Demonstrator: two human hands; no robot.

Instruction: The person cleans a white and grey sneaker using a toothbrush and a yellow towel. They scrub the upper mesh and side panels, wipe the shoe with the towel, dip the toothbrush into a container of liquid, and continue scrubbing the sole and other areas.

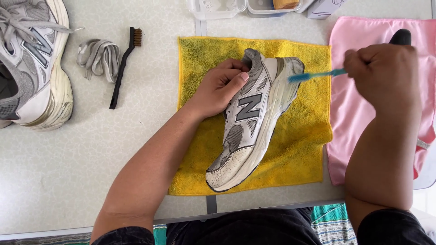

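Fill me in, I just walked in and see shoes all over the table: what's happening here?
A person holds a grey and white sneaker on its side on a yellow cloth. The left hand steadies it at the collar, while the right hand presses a blue toothbrush against the heel end of the sole. The laces lie loose beside a black wire brush, near the second sneaker. A pink cloth lies to the right.
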